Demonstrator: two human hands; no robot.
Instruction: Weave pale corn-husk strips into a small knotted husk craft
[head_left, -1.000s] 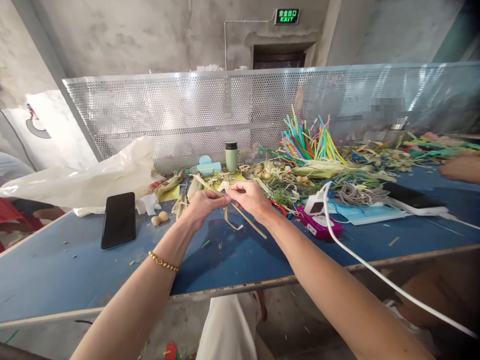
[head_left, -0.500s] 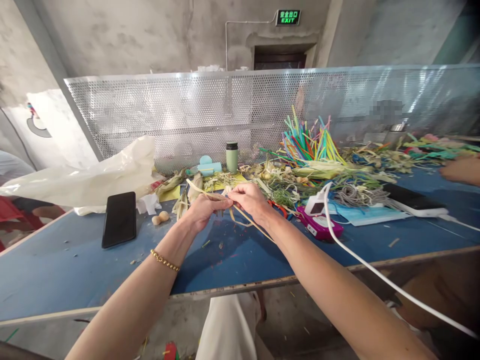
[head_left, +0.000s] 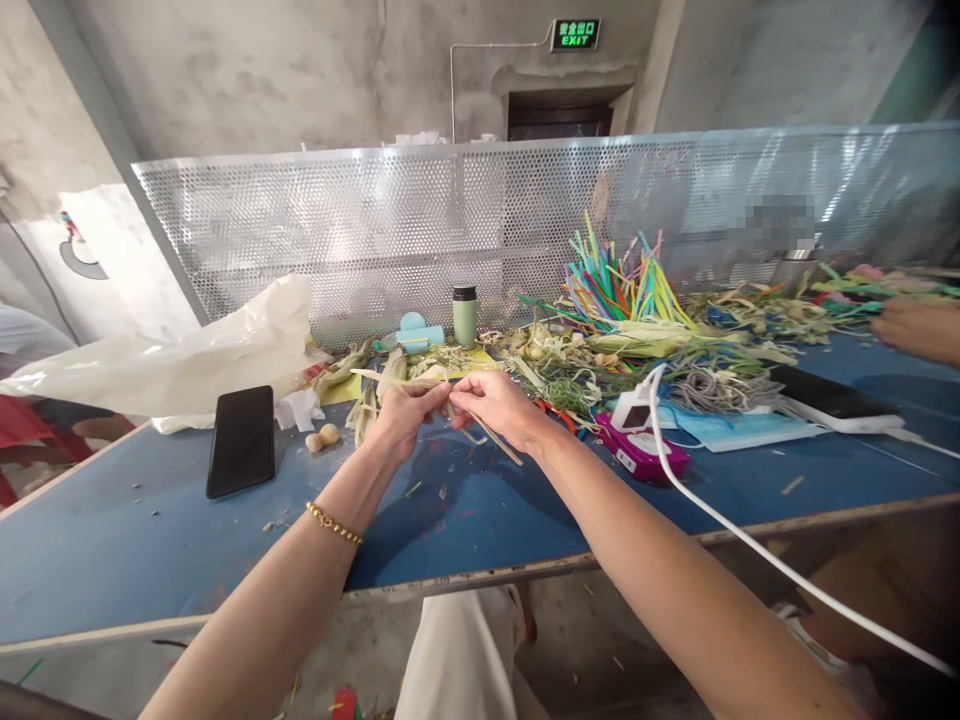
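My left hand (head_left: 407, 412) and my right hand (head_left: 493, 402) meet fingertip to fingertip above the blue table (head_left: 300, 560). Both are closed in a pinch on pale dried husk strips (head_left: 495, 438). One end of a strip sticks out past the left hand toward the upper left; another slants down to the right beneath the right hand. Exactly how the strips cross between the fingers is hidden. Just behind the hands lie more dried husks (head_left: 365, 410) and a heap of green and straw-coloured fibres (head_left: 559, 375).
A black phone (head_left: 241, 442) and small round beige balls (head_left: 322, 438) lie left. Behind stand a green bottle (head_left: 464, 318) and colourful pipe cleaners (head_left: 619, 285). At right are a purple device (head_left: 643, 450), a white cable (head_left: 720, 520), a power bank (head_left: 836, 400) and another person's hand (head_left: 919, 328).
The husk strips have shifted between my fingers; the end under my right hand now reaches less far right. My hands stay together. The other person's hand has moved slightly.
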